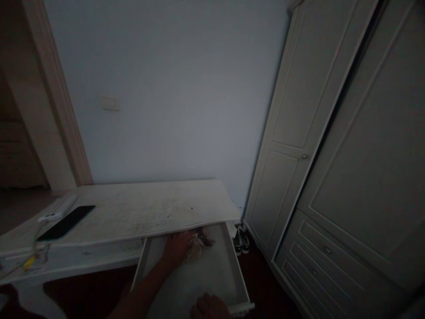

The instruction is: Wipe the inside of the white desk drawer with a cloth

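Observation:
A white drawer is pulled out from under the desk top. My left hand reaches inside it, with its fingers closed at a small crumpled bundle of cloth-like things, beige and dark, near the back. The dim light hides the fingertips and the exact kind of these things. At the bottom of the view my right hand rests at the drawer's front, its fingers curled over the edge.
On the white desk lie a dark phone and a white box-shaped device with a cable. A yellow item hangs at the desk's front left. Dark shoes stand between desk and wardrobe.

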Available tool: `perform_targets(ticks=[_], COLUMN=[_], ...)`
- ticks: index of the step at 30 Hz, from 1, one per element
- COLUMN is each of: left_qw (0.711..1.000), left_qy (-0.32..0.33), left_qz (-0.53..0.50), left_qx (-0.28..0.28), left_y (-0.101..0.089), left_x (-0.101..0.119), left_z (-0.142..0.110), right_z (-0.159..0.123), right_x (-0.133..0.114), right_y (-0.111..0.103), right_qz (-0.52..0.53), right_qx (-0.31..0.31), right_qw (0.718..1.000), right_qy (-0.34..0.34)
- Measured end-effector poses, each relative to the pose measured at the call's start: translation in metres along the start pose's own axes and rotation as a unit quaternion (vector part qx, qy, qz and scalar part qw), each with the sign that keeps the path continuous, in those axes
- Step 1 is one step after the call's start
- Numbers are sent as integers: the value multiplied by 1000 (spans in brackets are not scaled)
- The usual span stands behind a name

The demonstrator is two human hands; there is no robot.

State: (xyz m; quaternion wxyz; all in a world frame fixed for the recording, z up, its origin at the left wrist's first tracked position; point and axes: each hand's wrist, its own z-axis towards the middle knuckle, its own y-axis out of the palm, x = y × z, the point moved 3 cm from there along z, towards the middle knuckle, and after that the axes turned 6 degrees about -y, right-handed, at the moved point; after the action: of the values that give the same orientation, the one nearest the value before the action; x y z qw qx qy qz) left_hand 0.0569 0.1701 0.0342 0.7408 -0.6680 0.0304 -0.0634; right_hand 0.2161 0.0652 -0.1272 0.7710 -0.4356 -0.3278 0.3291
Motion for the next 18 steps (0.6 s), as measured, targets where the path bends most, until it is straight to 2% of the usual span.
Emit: perform_targets(ticks=[3,6,9,11,15,18], left_qw=[1000,999,998,998,997,996], left_qy=[-19,-40,-53,-46,-34,5], left_qz=[9,23,38,52,51,28], left_qx=[-7,-9,3,7,-49,-82], left_y=[-5,-9,-16,-21,-25,-26], left_x=[-26,-52,-66,-66,-48,-35], left_z=[-2,-8,-20,-32,-61,-73], right_z=[0,2,4,4,3,3], right_x=[-5,-8,-7,-6,-6,-6], right_y=[-22,-43,-54,-58,-70,-83], right_qz=[-78,-106,-100,-100,-61,-14], right_qx=[140,208,213,213,181,155], right_qw=[987,971,971,971,981,986], right_qy=[8,43,46,37,33,53])
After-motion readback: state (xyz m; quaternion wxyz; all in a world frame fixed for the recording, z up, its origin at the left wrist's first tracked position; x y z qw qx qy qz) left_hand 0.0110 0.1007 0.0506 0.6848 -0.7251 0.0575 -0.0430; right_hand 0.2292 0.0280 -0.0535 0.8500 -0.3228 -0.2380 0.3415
